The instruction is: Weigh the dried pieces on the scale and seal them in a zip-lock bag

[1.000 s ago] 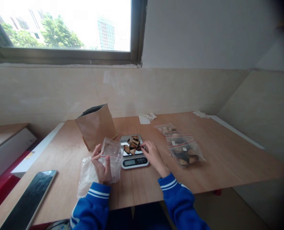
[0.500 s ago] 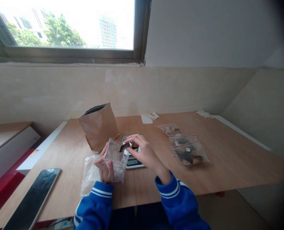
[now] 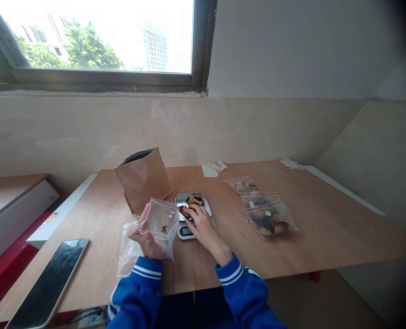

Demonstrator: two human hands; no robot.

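My left hand (image 3: 149,243) grips a clear zip bag (image 3: 170,211) and keeps its mouth spread wide. Inside the bag lies a small brown piece (image 3: 164,228), which looks like dried mushroom. My right hand (image 3: 203,228) is over a small digital scale (image 3: 208,205), its thumb apart from the fingers. Its fingertips touch a dark brown dried mushroom piece (image 3: 184,211) at the left of the scale plate. More dried mushroom pieces (image 3: 196,199) lie behind those fingers on the plate. The scale's display (image 3: 185,231) is partly in sight, too blurred to read.
An upright brown paper bag (image 3: 143,180) stands behind my left hand. Clear plastic bags (image 3: 125,253) lie beneath that hand. Filled zip bags (image 3: 271,221) rest on the right. A phone (image 3: 50,283) lies front left; crumpled tissue (image 3: 218,167) sits near the wall.
My right hand has moved from the bag's mouth down to the scale, letting go of the dark piece it held. A brown piece now shows inside the zip bag.
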